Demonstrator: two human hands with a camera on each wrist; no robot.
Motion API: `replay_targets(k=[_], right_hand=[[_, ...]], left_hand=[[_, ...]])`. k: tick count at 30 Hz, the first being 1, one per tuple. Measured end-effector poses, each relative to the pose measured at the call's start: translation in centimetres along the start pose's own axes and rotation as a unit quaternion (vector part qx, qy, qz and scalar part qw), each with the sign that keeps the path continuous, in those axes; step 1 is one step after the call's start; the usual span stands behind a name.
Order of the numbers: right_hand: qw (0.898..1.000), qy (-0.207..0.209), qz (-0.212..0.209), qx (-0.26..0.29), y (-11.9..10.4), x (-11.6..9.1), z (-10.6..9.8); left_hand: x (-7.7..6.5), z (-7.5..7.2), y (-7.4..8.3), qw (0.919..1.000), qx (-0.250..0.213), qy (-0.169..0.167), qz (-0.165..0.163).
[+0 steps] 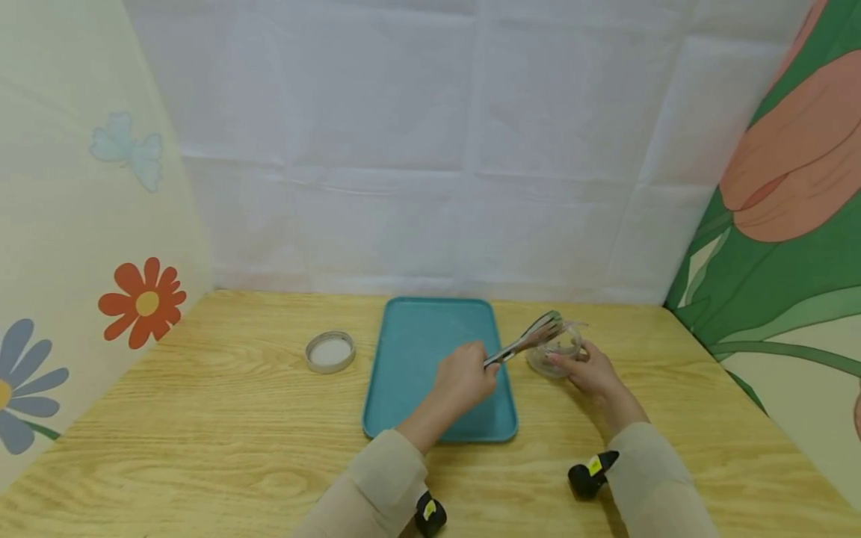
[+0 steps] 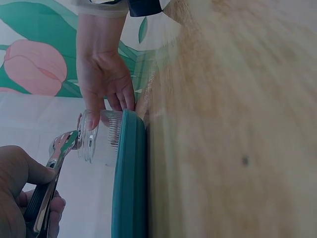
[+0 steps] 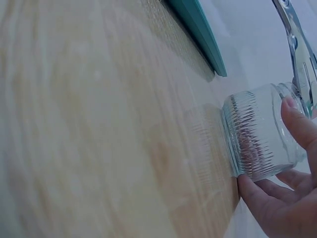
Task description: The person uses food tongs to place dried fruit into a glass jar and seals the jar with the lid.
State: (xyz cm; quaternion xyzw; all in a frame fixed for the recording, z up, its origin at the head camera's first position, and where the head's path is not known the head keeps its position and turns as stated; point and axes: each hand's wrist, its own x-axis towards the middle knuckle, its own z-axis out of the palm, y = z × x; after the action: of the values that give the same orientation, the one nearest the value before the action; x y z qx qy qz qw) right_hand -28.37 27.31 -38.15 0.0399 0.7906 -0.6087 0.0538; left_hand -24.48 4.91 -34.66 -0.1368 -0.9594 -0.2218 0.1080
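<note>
My left hand (image 1: 466, 376) grips a pair of metal tongs (image 1: 514, 349), their slotted heads pointing right at the mouth of a clear glass jar (image 1: 548, 364). In the left wrist view, the thumb lies along the handle of the tongs (image 2: 43, 198). My right hand (image 1: 595, 371) holds the jar from its right side. The right wrist view shows the ribbed lower wall of the jar (image 3: 247, 136) standing on the table, with the thumb near the rim and fingers around the far side. Whether anything sits between the tong heads cannot be made out.
A teal tray (image 1: 424, 373) lies mid-table beneath the left forearm, left of the jar. Farther left rests a round lid (image 1: 330, 352) with a pale rim. White sheeting (image 1: 403, 149) stands behind the wooden table (image 1: 222, 418), with painted panels at both sides.
</note>
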Motion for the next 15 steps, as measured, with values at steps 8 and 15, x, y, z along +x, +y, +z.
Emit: replay_targets(k=[8,15], right_hand=[[1.000,0.002,0.003,-0.007,0.05,0.14,0.00],[1.000,0.004,-0.002,-0.002,0.08,0.09,-0.02]], left_hand=[[0.31,0.13,0.19,1.0000,-0.002,-0.008,-0.004],[0.43,0.13,0.48,0.9997,0.000,-0.022,-0.010]])
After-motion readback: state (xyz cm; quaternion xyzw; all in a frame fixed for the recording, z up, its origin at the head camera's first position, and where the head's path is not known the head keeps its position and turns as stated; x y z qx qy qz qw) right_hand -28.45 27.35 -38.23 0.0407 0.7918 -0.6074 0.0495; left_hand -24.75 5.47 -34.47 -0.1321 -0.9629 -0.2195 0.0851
